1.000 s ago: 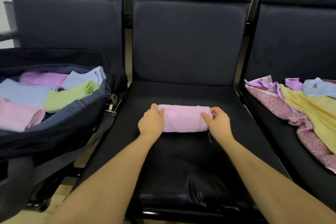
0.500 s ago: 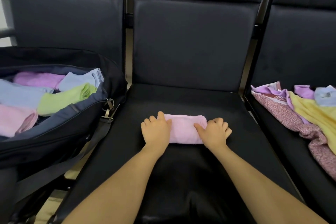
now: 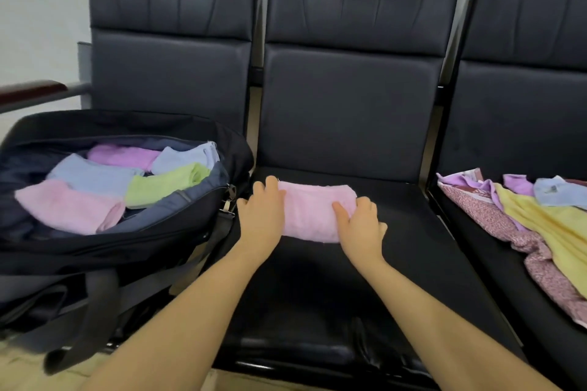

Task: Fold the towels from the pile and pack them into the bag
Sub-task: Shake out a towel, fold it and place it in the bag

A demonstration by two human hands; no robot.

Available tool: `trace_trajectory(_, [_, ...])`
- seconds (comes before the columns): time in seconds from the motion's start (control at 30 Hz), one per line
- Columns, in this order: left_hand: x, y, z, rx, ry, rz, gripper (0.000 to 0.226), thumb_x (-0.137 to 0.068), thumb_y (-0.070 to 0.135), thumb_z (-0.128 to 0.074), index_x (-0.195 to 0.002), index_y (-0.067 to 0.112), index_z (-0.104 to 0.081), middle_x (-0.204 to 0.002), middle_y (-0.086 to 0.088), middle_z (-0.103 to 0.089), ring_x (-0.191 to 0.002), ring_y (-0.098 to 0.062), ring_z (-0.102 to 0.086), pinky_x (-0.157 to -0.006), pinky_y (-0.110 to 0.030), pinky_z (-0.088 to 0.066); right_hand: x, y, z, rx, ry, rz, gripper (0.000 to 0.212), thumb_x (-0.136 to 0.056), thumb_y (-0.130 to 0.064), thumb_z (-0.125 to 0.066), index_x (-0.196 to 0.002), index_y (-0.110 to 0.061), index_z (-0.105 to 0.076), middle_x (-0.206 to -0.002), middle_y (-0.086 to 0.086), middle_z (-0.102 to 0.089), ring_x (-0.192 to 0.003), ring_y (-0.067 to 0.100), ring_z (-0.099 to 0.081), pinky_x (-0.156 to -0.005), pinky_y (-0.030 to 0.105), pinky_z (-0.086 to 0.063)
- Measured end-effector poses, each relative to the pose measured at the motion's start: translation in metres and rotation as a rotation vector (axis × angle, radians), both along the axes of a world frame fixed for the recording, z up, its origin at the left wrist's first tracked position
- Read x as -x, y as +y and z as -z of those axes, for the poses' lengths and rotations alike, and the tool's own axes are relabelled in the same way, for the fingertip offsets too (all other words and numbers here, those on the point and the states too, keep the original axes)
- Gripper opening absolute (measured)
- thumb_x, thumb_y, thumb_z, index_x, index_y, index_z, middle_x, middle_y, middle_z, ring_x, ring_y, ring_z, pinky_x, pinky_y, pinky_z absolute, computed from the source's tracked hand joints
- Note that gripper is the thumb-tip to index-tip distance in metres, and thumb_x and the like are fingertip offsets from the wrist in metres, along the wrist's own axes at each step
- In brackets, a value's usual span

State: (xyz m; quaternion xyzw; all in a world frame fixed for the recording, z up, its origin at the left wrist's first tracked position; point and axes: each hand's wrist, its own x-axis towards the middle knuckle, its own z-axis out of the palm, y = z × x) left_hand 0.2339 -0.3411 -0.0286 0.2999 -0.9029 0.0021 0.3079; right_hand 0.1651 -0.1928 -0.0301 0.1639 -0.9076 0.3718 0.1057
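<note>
A folded pink towel [image 3: 313,213] lies on the black middle seat [image 3: 403,251], close to its left edge. My left hand [image 3: 263,216] holds the towel's left end, fingers curled over it. My right hand [image 3: 362,225] grips the right end, thumb on top and fingers wrapped round the side. On the left seat an open dark bag [image 3: 178,225] holds several folded towels: pink [image 3: 70,206], green [image 3: 165,181], blue [image 3: 92,173] and purple [image 3: 124,155]. The loose towel pile [image 3: 540,225] lies on the right seat.
Three black padded chairs stand in a row against a pale wall. The bag's strap and metal buckle [image 3: 229,200] hang at the gap between the left and middle seats. An armrest [image 3: 35,92] sticks out at the far left.
Both hands closed in over the towel's ends and the towel has shifted left across the seat, toward the bag. The view has lifted and widened.
</note>
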Motion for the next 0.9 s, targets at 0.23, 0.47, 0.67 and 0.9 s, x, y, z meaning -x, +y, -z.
trace_trajectory(0.23, [-0.083, -0.073, -0.058, 0.106, -0.072, -0.134, 0.033, -0.084, 0.015, -0.068, -0.115, 0.008, -0.059, -0.104, -0.008, -0.060, -0.086, -0.026, -0.061, -0.064, -0.037, -0.045, -0.061, -0.081, -0.057, 0.242, -0.005, -0.259, 0.025, -0.097, -0.040, -0.049, -0.091, -0.017, -0.041, -0.073, -0.002, -0.052, -0.077, 0.014, -0.040, -0.072, 0.030, -0.028])
trace_trajectory(0.47, [-0.150, -0.178, -0.069, -0.117, 0.108, -0.152, 0.035, -0.101, 0.023, -0.041, -0.132, 0.005, -0.043, -0.124, -0.015, -0.052, -0.113, -0.034, -0.049, -0.087, -0.045, -0.033, -0.104, -0.195, -0.073, 0.222, 0.088, -0.387, 0.027, -0.096, -0.043, -0.050, -0.093, -0.018, -0.040, -0.080, -0.002, -0.058, -0.073, 0.016, -0.045, -0.087, 0.036, -0.025])
trace_trajectory(0.67, [-0.155, -0.251, -0.045, -0.185, 0.170, -0.148, 0.034, -0.103, 0.023, -0.038, -0.131, 0.007, -0.043, -0.123, -0.013, -0.052, -0.110, -0.034, -0.051, -0.089, -0.042, -0.033, -0.102, -0.266, -0.056, 0.079, 0.171, -0.361, 0.029, -0.096, -0.048, -0.047, -0.100, -0.019, -0.048, -0.091, -0.003, -0.050, -0.085, 0.016, -0.040, -0.088, 0.034, -0.020])
trace_trajectory(0.9, [-0.145, -0.285, 0.002, -0.392, 0.187, -0.084, 0.027, -0.102, 0.024, -0.037, -0.123, 0.009, -0.045, -0.121, -0.010, -0.052, -0.109, -0.032, -0.050, -0.090, -0.042, -0.031, -0.098, -0.283, -0.024, -0.088, 0.278, -0.399, 0.037, -0.096, -0.050, -0.044, -0.107, -0.016, -0.054, -0.094, -0.001, -0.053, -0.099, 0.021, -0.045, -0.088, 0.035, -0.016])
